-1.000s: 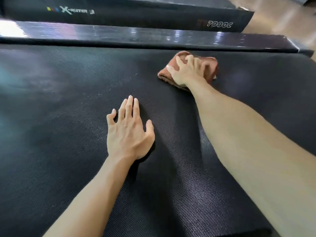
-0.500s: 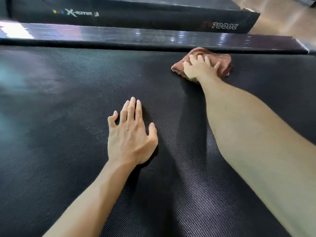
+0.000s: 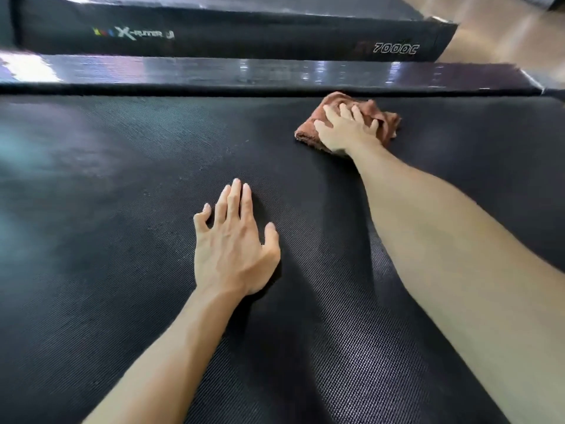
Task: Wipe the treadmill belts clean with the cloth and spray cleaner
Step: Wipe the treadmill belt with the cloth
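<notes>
The black textured treadmill belt (image 3: 122,209) fills most of the view. A folded reddish-brown cloth (image 3: 389,123) lies on it near the far side rail. My right hand (image 3: 345,130) lies on top of the cloth with fingers spread and presses it onto the belt. My left hand (image 3: 235,246) rests flat on the middle of the belt, fingers straight, holding nothing. No spray cleaner is in view.
A glossy black side rail (image 3: 244,71) runs along the belt's far edge. Beyond it stands a neighbouring treadmill (image 3: 244,35) with white lettering. Light wooden floor (image 3: 504,32) shows at the top right.
My right hand slid the cloth right and toward the rail, then back left and slightly nearer. My left hand has stayed in place on the belt.
</notes>
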The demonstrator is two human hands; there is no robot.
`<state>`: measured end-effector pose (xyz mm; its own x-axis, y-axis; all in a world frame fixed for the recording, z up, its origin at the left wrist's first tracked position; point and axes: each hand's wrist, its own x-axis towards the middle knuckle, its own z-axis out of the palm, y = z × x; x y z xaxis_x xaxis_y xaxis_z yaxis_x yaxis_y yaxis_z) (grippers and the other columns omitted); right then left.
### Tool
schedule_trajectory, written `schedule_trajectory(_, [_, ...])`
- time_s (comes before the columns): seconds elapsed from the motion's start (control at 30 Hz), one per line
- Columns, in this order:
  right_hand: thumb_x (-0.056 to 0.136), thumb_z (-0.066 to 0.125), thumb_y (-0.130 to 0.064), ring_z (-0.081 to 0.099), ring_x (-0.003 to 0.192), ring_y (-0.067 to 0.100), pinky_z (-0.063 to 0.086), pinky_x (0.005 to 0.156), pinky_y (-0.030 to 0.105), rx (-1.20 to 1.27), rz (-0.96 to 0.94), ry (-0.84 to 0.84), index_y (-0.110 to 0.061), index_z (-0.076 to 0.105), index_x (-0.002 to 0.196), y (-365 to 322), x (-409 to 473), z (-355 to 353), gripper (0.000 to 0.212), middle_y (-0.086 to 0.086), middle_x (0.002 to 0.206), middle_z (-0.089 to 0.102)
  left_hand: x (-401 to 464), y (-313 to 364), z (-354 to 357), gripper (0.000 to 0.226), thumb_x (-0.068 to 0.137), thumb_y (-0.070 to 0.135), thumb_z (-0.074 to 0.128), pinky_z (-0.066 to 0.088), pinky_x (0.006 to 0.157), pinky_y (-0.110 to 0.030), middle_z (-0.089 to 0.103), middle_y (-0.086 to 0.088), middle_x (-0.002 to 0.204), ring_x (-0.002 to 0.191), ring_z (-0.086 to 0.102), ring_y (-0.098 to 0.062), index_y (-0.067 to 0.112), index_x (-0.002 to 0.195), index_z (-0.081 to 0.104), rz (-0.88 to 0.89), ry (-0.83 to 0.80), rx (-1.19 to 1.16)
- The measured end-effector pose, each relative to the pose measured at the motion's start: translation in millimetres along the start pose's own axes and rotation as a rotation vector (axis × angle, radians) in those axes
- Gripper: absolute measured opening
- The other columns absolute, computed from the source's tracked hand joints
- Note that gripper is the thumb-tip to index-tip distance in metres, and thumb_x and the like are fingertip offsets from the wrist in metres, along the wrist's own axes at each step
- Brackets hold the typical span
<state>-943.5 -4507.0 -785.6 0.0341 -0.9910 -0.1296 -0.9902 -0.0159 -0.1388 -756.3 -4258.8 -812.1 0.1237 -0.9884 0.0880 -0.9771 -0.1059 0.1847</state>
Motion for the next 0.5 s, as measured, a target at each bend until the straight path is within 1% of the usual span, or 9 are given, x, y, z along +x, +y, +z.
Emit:
schedule_trajectory(0.1, [0.104,0.025,-0.064,0.001,0.16,0.019,0.0,0.124,0.063,-0.032,-0.214,0.006,-0.043,0.017,0.163,-22,-31,3,0.063,-0.007,0.174,0.006,0,0,0,0.084,0.091,0.058,0.013,0.005,0.124,-0.041,0.002,0.002,0.172,0.157,0.0,-0.011,0.016,0.164,0.009,0.006,-0.006,0.013])
schedule_trajectory(0.17, [0.103,0.028,-0.068,-0.002,0.16,0.013,-0.002,0.124,0.059,-0.013,-0.361,-0.037,-0.048,0.017,0.162,-15,-72,10,0.064,-0.012,0.174,0.003,0,0,-1,0.084,0.091,0.058,0.014,0.006,0.123,-0.042,0.005,0.002,0.172,0.157,0.002,-0.011,0.015,0.163,0.011,0.001,0.015,0.02])
schedule_trajectory(0.2, [0.101,0.03,-0.07,-0.004,0.159,0.011,-0.002,0.124,0.058,0.002,-0.392,-0.051,-0.051,0.017,0.161,-2,-92,15,0.064,-0.015,0.173,0.003,0,0,0,0.084,0.091,0.057,0.014,0.006,0.123,-0.042,0.005,0.001,0.172,0.157,0.002,-0.011,0.015,0.163,0.012,0.001,0.013,0.016])
schedule_trajectory(0.23, [0.1,0.031,-0.073,-0.004,0.159,0.01,-0.001,0.124,0.057,0.015,-0.382,-0.048,-0.053,0.017,0.161,12,-106,17,0.065,-0.017,0.173,0.002,1,0,0,0.084,0.091,0.057,0.014,0.005,0.124,-0.042,0.005,0.001,0.172,0.157,0.002,-0.012,0.015,0.163,0.011,0.003,0.01,0.013])
schedule_trajectory(0.27, [0.099,0.032,-0.074,-0.005,0.159,0.012,-0.001,0.124,0.057,0.017,-0.334,-0.034,-0.054,0.017,0.16,26,-111,18,0.066,-0.016,0.173,0.002,0,0,1,0.084,0.091,0.057,0.014,0.005,0.124,-0.042,0.004,0.001,0.172,0.157,0.002,-0.012,0.015,0.163,0.011,0.001,0.013,0.009])
schedule_trajectory(0.33, [0.097,0.031,-0.078,-0.008,0.16,0.02,-0.004,0.124,0.059,0.023,-0.15,0.001,-0.055,0.015,0.16,44,-93,12,0.069,-0.01,0.174,0.0,1,-1,2,0.084,0.091,0.057,0.014,0.005,0.124,-0.042,0.005,0.001,0.172,0.157,0.002,-0.012,0.015,0.163,0.011,-0.004,0.02,0.008])
schedule_trajectory(0.4, [0.097,0.025,-0.078,-0.011,0.16,0.029,-0.008,0.124,0.063,0.002,0.008,0.015,-0.053,0.011,0.161,46,-60,4,0.07,-0.004,0.175,-0.004,1,0,2,0.084,0.091,0.057,0.014,0.005,0.124,-0.042,0.005,0.001,0.172,0.157,0.002,-0.011,0.015,0.163,0.011,0.0,0.01,0.015])
schedule_trajectory(0.43, [0.098,0.022,-0.077,-0.012,0.159,0.032,-0.01,0.123,0.065,-0.022,0.027,-0.003,-0.051,0.009,0.162,39,-47,2,0.07,-0.002,0.175,-0.005,1,0,3,0.084,0.091,0.057,0.013,0.005,0.124,-0.042,0.004,0.002,0.172,0.157,0.001,-0.011,0.015,0.163,0.011,-0.002,0.011,0.018])
schedule_trajectory(0.5, [0.101,0.02,-0.073,-0.012,0.159,0.032,-0.011,0.122,0.065,-0.051,-0.049,-0.044,-0.049,0.006,0.163,19,-35,0,0.068,-0.003,0.175,-0.006,2,0,2,0.085,0.09,0.057,0.012,0.006,0.124,-0.042,0.004,0.002,0.172,0.157,0.001,-0.011,0.015,0.163,0.011,0.003,0.0,0.022])
